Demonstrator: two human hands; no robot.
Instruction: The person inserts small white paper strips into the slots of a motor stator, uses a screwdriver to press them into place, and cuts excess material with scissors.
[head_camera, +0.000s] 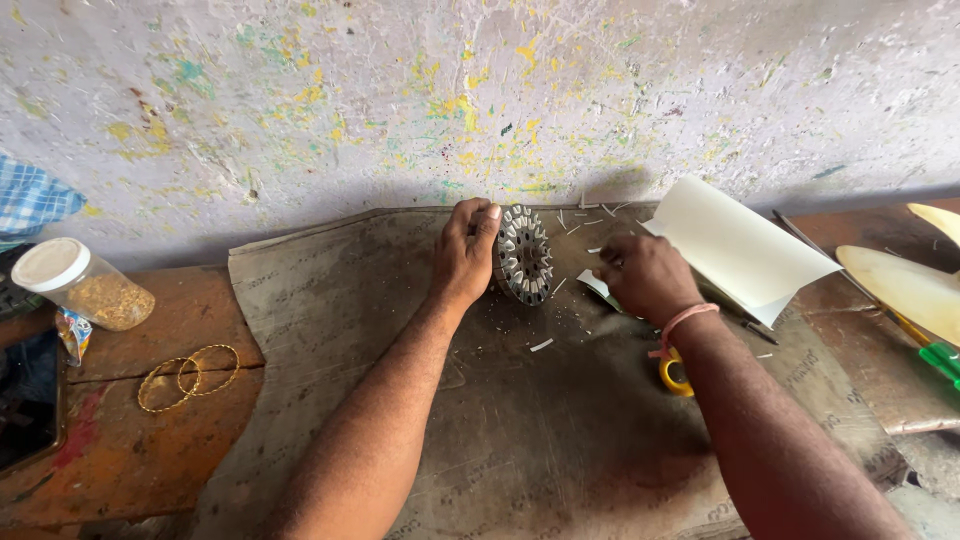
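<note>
At frame centre, a left hand (466, 250) grips a slotted metal stator core (524, 255) standing on edge on a worn mat (540, 440). The right hand (648, 277) pinches what appears to be a white paper strip (594, 285). At far left, 1 capped clear jar (85, 284) holds golden grains, beside 2 bangles (188, 377).

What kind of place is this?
Likely a small repair workshop: a slotted metal stator core held upright by the left hand on a worn mat, against a paint-spattered wall.
</note>
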